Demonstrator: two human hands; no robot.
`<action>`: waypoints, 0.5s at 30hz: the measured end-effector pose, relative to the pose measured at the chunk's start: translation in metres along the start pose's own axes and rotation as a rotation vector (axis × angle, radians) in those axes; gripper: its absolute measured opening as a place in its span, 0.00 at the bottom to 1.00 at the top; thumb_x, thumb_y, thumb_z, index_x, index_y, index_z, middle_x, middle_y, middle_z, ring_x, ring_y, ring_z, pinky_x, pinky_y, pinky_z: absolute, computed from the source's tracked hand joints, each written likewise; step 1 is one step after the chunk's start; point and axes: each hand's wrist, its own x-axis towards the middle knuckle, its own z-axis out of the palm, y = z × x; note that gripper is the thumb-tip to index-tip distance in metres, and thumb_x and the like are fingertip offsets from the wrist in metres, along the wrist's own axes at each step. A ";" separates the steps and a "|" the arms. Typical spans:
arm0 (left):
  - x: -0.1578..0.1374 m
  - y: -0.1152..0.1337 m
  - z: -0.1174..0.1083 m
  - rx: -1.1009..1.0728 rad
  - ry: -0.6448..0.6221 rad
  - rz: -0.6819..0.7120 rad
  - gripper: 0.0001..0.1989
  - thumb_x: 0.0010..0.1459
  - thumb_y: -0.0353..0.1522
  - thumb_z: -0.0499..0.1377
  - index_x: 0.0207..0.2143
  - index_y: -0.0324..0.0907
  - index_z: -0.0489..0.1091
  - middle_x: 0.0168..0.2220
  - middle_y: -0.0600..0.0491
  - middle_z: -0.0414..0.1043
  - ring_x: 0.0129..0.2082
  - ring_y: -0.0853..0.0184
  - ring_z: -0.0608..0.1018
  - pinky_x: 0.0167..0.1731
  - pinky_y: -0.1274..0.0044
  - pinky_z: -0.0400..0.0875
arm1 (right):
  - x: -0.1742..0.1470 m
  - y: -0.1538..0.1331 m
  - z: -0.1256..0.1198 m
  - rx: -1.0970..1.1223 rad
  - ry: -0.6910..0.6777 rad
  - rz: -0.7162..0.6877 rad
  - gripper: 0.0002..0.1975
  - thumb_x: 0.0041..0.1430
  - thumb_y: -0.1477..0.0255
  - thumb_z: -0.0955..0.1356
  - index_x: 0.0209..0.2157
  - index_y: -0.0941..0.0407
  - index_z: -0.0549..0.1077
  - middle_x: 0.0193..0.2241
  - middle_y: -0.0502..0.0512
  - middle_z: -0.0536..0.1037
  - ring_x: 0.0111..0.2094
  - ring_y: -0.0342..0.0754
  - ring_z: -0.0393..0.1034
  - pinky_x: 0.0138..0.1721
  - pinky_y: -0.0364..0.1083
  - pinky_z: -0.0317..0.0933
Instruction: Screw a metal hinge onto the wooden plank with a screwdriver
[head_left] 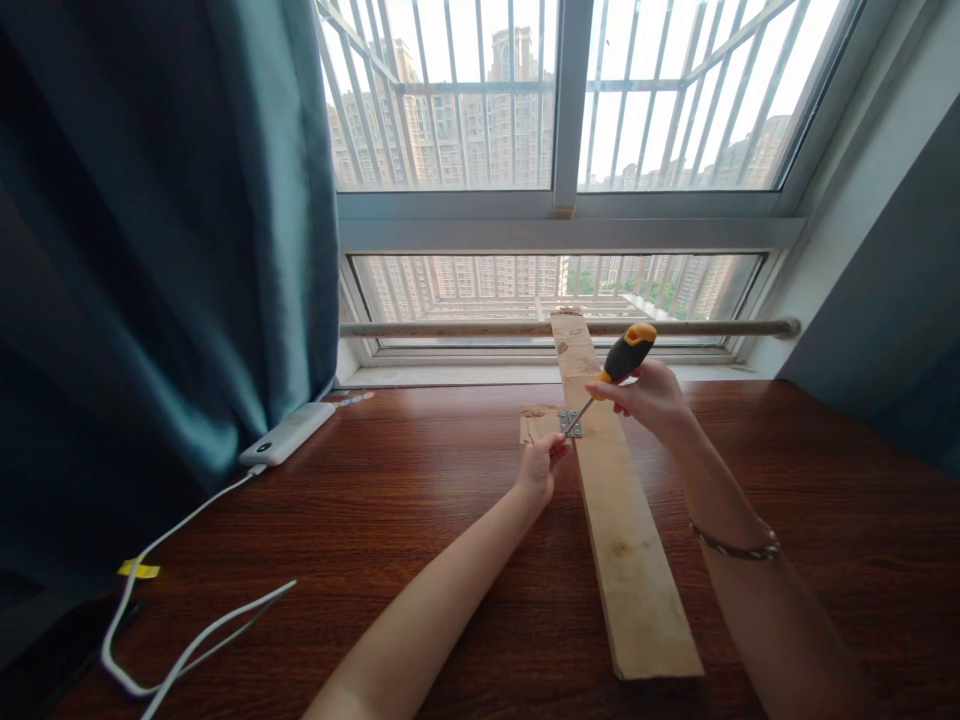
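Observation:
My right hand [646, 398] is closed around the lower part of a screwdriver [628, 354] with a black and yellow handle. The screwdriver is tilted, its thin shaft running down and left to a metal hinge [574, 420]. That hinge lies across a long wooden board [626, 530] and a short wooden piece [536, 422] at its left side. Beside the screwdriver's tip, my left hand [538, 468] has thumb and fingers pinched together at the hinge's lower edge. Whatever is between those fingers is too small to make out.
Both wooden pieces lie on a dark brown wooden tabletop [420, 500]. A white power bank [289, 435] with a white cable [180, 512] is at the left, beside a blue curtain [172, 230]. A horizontal rail [465, 329] crosses before the barred window.

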 end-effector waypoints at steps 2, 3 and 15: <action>0.000 0.000 0.000 -0.007 0.002 -0.001 0.03 0.37 0.23 0.61 0.19 0.36 0.69 0.20 0.53 0.71 0.21 0.74 0.71 0.25 0.81 0.65 | 0.003 0.005 0.007 -0.193 0.185 -0.068 0.17 0.36 0.58 0.71 0.16 0.59 0.71 0.13 0.51 0.71 0.16 0.45 0.66 0.17 0.41 0.55; 0.001 -0.001 0.000 -0.012 0.005 0.000 0.03 0.37 0.23 0.60 0.19 0.36 0.69 0.21 0.53 0.71 0.21 0.74 0.71 0.25 0.81 0.65 | 0.004 0.007 0.010 -0.248 0.243 -0.093 0.17 0.38 0.58 0.70 0.15 0.59 0.71 0.12 0.51 0.70 0.16 0.45 0.66 0.18 0.41 0.55; 0.002 -0.003 -0.002 -0.009 -0.005 0.015 0.05 0.36 0.24 0.61 0.21 0.36 0.69 0.21 0.54 0.71 0.21 0.75 0.70 0.25 0.81 0.64 | 0.004 0.020 0.026 -0.067 0.419 0.007 0.17 0.40 0.60 0.69 0.18 0.62 0.75 0.13 0.53 0.72 0.17 0.45 0.66 0.18 0.41 0.52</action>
